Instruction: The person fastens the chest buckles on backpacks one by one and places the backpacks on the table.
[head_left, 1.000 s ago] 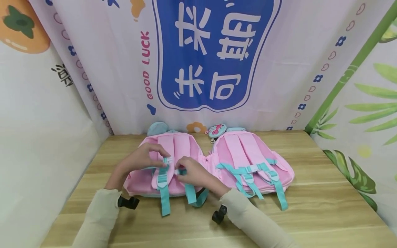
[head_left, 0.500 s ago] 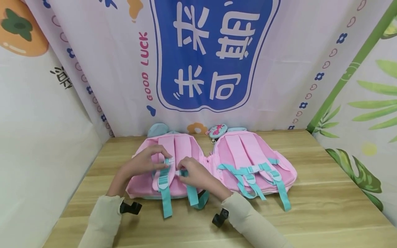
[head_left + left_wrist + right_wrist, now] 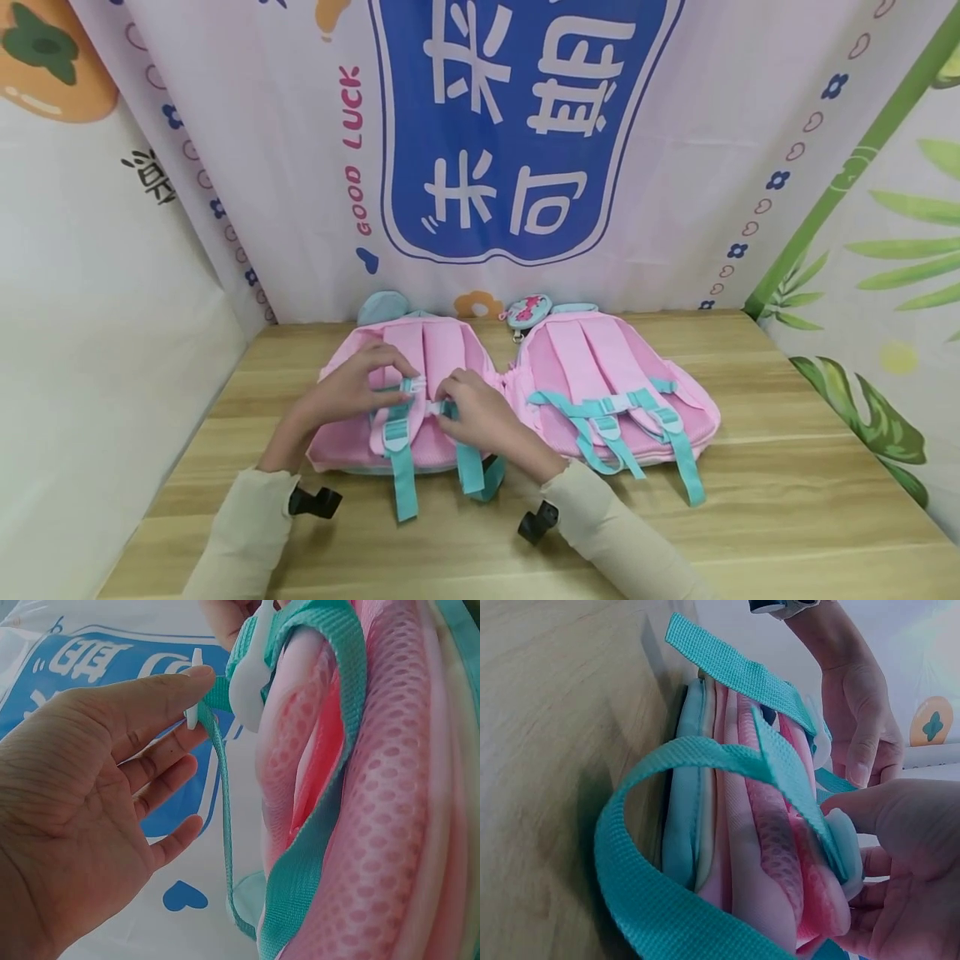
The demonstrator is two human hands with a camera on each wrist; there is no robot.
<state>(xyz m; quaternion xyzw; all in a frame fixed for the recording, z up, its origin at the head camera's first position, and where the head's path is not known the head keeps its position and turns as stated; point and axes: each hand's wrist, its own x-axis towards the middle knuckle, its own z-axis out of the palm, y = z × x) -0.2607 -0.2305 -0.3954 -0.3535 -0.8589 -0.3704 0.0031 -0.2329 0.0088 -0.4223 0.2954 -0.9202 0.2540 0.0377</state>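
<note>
Two pink backpacks stand side by side with their straps facing me in the head view. At the left backpack [image 3: 435, 457], my left hand [image 3: 348, 387] pinches a white buckle half [image 3: 193, 690] on a teal strap between thumb and forefinger; the other fingers are spread. My right hand [image 3: 480, 410] holds the other white buckle half [image 3: 432, 407] on its teal strap, its fingertips partly hidden. A small gap shows between the two halves. In the right wrist view, a white strap adjuster [image 3: 845, 847] is beside the right hand's fingers.
The right backpack [image 3: 551, 433] has its teal chest strap buckled across its shoulder straps. A round printed pouch [image 3: 528, 312] hangs at its top. Teal strap ends [image 3: 405, 492] dangle onto the wooden table [image 3: 420, 558]. A printed cloth [image 3: 300, 208] rises behind.
The two buckle halves are slightly nearer each other, the right hand having shifted a little up. Both hands keep their hold. The head view has shifted slightly.
</note>
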